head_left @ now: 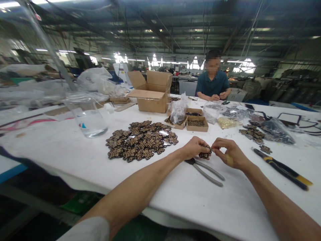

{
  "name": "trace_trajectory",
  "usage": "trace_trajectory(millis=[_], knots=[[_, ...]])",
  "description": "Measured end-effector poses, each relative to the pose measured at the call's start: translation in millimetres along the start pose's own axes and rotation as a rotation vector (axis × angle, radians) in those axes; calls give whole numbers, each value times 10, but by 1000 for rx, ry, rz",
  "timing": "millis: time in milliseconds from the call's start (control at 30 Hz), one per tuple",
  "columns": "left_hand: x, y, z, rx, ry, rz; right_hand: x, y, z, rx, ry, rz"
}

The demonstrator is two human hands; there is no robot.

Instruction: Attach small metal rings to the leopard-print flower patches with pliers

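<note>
My left hand (195, 148) is closed on a small leopard-print piece (205, 152) with a scalloped dark edge. At the right rim of that piece, my right hand (229, 154) pinches with thumb and forefinger; whatever lies between those fingertips is too small to make out. Grey-handled pliers (209, 172) lie on the table just below my hands, their jaws partly hidden by the left one. To the left spreads a pile of similar leopard-print pieces (140, 140). Black-and-yellow pliers (283, 169) rest to the right of my right forearm.
Beyond my hands stand small cardboard trays (197, 129) of tiny parts, plastic bags (178, 110) and an open carton (152, 103). A clear plastic container (89, 120) with liquid is at left. More leopard pieces (252, 134) lie right. A person (213, 82) sits across the white table (75, 150).
</note>
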State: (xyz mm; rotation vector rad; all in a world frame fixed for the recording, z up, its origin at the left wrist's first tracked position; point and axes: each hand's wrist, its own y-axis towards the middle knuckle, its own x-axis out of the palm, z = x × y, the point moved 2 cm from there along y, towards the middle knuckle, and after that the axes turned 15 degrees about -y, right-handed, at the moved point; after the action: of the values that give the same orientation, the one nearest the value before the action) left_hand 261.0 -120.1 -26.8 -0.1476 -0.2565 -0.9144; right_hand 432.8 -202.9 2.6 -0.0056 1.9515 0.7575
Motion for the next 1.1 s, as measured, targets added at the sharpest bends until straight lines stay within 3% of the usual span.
trace_trajectory(millis=[133,333,500,733,867,1100], knots=[[-2,-36,33,-175,-182,-30,9,-6,28,33,117,-16],[-27,-25,29,-290,-298,-48,55,-21,112,95,249,-70],[-46,-4,10,-302,-315,-38,52,-19,85,124,191,-98],[-38,-7,2,-328,-402,-90,9,-6,-5,100,176,-22],[-31,-9,2,-402,-465,-57,68,-16,39,156,325,9],[-112,29,-19,-411,-490,-67,231,-9,99,231,522,9]])
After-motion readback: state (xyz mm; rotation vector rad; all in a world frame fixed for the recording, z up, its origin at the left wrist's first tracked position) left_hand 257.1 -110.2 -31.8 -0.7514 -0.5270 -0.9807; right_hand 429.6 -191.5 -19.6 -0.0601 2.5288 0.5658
